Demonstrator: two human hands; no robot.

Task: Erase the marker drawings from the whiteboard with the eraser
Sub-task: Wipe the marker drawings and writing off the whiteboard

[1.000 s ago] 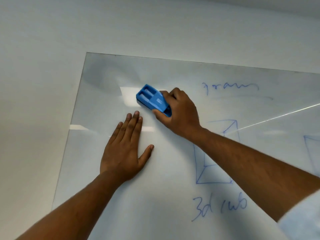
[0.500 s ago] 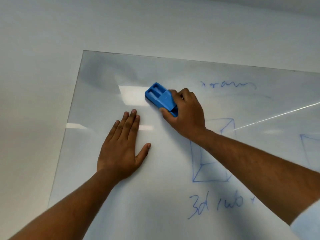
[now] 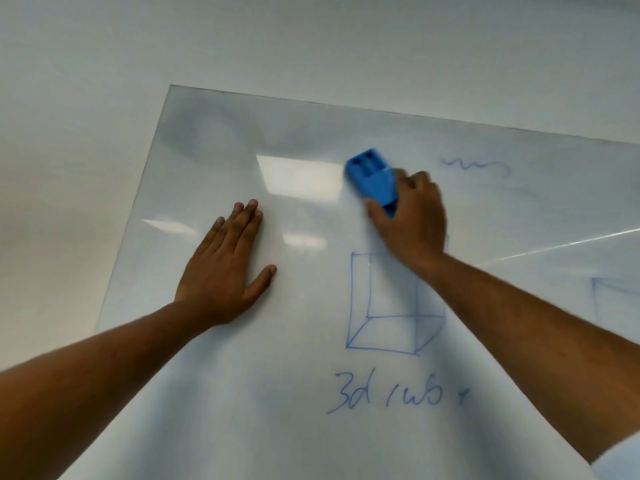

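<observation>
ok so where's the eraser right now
In the head view, the blue eraser sits upper centre on the whiteboard, gripped by the right hand, just above the cube drawing and left of a blue squiggle.

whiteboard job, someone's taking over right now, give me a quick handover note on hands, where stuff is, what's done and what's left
Left hand: flat, fingers straight, pressing on the whiteboard to brace.
Right hand: grips the blue eraser, which is on the upper middle of the board.
Done: the upper left of the board shows only faint grey smears.
Left: the blue squiggle to the right of the eraser, the cube drawing below the right hand, the "3d" writing under it, and a partial blue drawing at the right edge.
</observation>
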